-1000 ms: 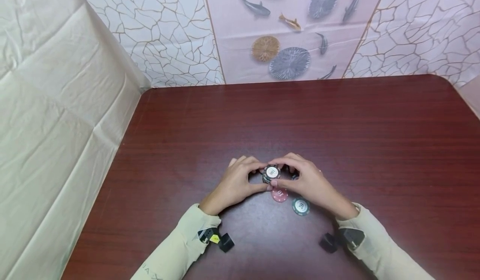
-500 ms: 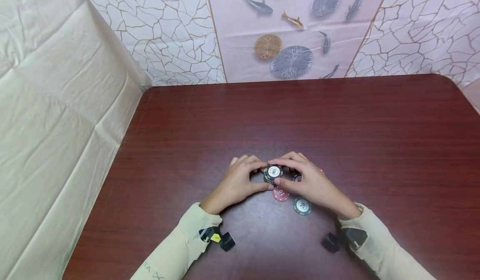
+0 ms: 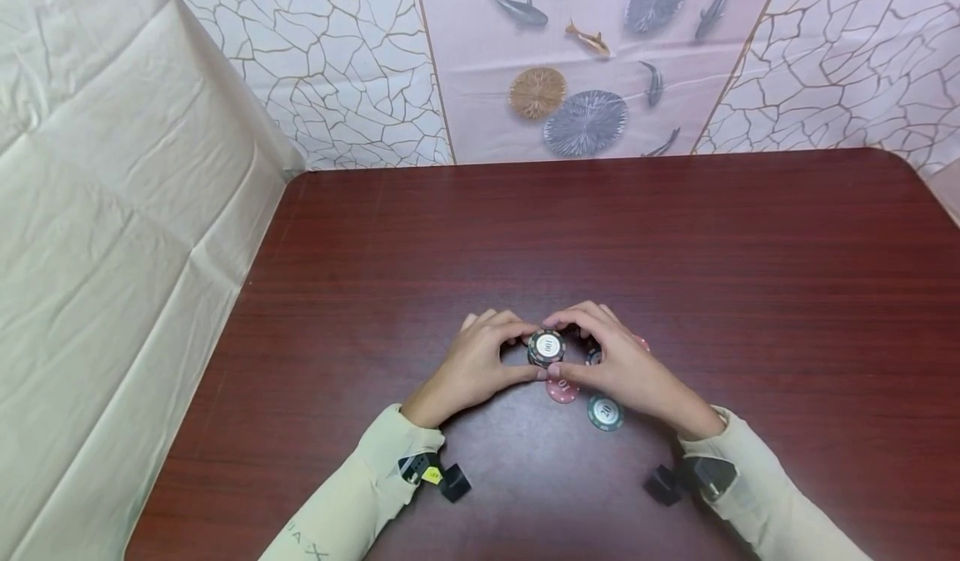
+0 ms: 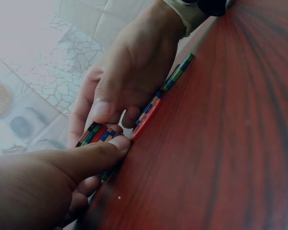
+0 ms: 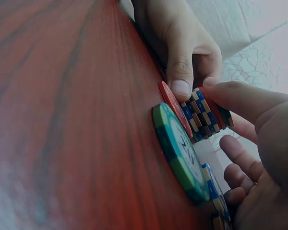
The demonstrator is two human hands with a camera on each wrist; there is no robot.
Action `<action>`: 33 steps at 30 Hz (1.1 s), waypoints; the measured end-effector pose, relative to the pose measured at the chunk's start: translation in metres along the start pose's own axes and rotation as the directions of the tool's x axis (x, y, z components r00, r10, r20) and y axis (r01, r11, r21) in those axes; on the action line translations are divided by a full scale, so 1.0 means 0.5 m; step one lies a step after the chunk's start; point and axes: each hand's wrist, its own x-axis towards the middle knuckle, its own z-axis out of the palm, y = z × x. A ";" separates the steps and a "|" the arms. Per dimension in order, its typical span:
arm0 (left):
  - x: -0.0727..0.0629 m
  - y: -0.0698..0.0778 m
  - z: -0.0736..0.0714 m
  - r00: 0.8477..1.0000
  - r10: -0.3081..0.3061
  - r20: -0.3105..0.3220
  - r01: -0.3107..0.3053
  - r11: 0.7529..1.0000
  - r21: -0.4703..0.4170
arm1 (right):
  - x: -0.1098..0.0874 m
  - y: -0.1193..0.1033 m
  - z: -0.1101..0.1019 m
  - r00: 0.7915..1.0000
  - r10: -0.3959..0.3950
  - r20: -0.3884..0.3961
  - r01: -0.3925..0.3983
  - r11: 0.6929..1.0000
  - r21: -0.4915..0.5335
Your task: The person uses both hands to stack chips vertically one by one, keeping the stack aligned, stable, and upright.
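Observation:
A short stack of poker chips [image 3: 547, 347], a black 100 chip on top, stands on the table between both hands. My left hand [image 3: 472, 369] grips the stack's left side with thumb and forefinger. From the right, my right hand [image 3: 618, 365] pinches the upper chips between thumb and forefinger; its other fingers curl loosely beside them. The right wrist view shows the stack's layers [image 5: 201, 115] of blue, red and dark edges. A red 10 chip [image 3: 562, 390] lies flat against the stack's near side. A green 20 chip [image 3: 605, 413] lies nearer me.
Another chip [image 3: 593, 357] lies partly under my right hand, and a red chip edge [image 3: 642, 343] shows beyond its knuckles. The dark red wooden table [image 3: 420, 236] extends to a patterned cloth [image 3: 510, 136] at the back and a pale cloth [image 3: 150, 236] on the left.
The top black chip has shifted slightly and now sits more evenly over the stack. My right thumb and forefinger have spread a little around it. The left hand keeps its grip.

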 end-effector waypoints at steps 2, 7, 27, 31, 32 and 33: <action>0.001 0.001 0.000 1.000 0.000 0.001 0.000 1.000 0.001 | -0.001 -0.001 -0.001 1.000 0.004 -0.005 -0.004 1.000 0.002; 0.002 0.002 0.000 1.000 -0.002 0.007 0.002 1.000 0.008 | -0.002 0.000 -0.001 1.000 0.000 -0.014 0.000 1.000 0.003; 0.000 0.005 -0.005 1.000 -0.016 0.010 0.016 1.000 0.020 | 0.000 0.000 -0.001 0.999 -0.034 0.017 0.033 0.999 0.019; 0.000 0.006 -0.004 0.999 -0.027 0.018 0.027 1.000 0.011 | 0.001 -0.003 -0.008 0.999 -0.028 -0.029 0.029 0.999 0.040; -0.001 0.005 -0.003 0.999 -0.029 0.020 0.029 1.000 0.007 | 0.001 -0.004 -0.010 0.998 -0.027 -0.049 0.029 0.998 0.048; -0.002 0.004 -0.002 0.999 -0.029 0.020 0.029 1.000 0.004 | 0.001 -0.005 -0.012 0.997 -0.023 -0.071 0.027 0.998 0.056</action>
